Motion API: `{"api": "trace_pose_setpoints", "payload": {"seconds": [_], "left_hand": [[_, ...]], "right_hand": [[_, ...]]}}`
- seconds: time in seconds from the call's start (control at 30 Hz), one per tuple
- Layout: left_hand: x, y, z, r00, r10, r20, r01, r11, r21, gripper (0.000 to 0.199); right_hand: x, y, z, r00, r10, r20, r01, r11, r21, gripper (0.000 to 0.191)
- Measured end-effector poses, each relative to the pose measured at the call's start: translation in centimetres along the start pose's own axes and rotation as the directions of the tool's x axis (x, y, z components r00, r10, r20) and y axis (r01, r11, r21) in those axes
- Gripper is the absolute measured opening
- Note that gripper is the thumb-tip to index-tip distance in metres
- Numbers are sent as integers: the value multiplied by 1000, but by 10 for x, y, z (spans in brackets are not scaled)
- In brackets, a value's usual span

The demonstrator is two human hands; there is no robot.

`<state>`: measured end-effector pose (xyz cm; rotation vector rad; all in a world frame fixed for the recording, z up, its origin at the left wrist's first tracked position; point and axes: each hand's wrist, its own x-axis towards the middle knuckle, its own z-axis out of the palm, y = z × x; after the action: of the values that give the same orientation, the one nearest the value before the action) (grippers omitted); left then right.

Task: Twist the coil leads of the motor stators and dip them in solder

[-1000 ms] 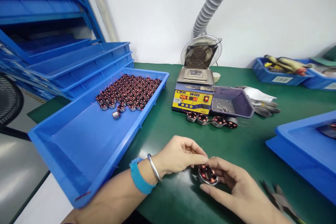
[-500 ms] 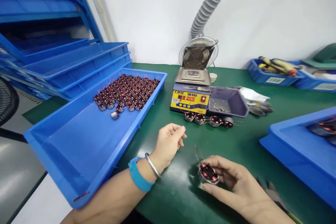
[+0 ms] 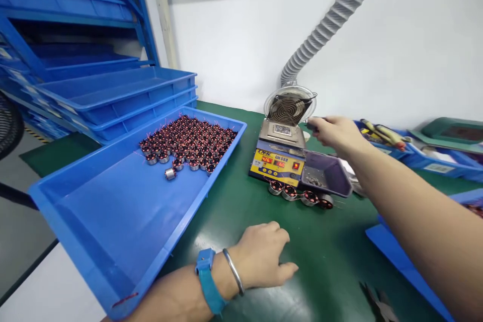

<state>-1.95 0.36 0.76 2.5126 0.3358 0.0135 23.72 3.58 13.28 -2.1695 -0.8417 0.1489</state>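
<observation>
My right hand (image 3: 334, 133) reaches far forward, beside the solder pot (image 3: 281, 133). Its fingers are closed on a motor stator (image 3: 311, 124), of which only a dark edge shows, just above a small white cup (image 3: 306, 136). My left hand (image 3: 266, 254) rests low over the green table, palm down, thumb apart and fingers loosely bent, with nothing visible in it. In front of the pot stands a row of several copper-wound stators (image 3: 290, 192). A purple-grey bin (image 3: 335, 173) with metal scraps sits at the pot's right.
A blue tray (image 3: 124, 221) on the left holds many stators in its far part. Stacked blue trays (image 3: 143, 88) stand behind it. Pliers (image 3: 379, 304) lie at the lower right. Tool bins (image 3: 437, 161) and another blue tray (image 3: 400, 251) line the right. A grey duct (image 3: 332, 15) rises behind the pot.
My right hand has gone forward from the near table to the white cup with the stator. My left hand has drawn back, its thumb now apart from its fingers. The view has shifted.
</observation>
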Motion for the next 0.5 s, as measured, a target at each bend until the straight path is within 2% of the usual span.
{"api": "trace_pose_setpoints", "payload": {"seconds": [0.1,0.2,0.5], "left_hand": [[0,-1,-2,998,39,40,-41,998,41,35],[-1,-2,-2,997,55,52,-58,996,61,36],[0,-3,-2,994,90,68,-95,993,64,37]], "right_hand": [[30,-22,13,997,71,-38,-77,976,-202,34],[45,-34,21,997,60,-40,-70,938,-341,37],[75,-31,39,1000,5,-20,-14,865,-502,42]]}}
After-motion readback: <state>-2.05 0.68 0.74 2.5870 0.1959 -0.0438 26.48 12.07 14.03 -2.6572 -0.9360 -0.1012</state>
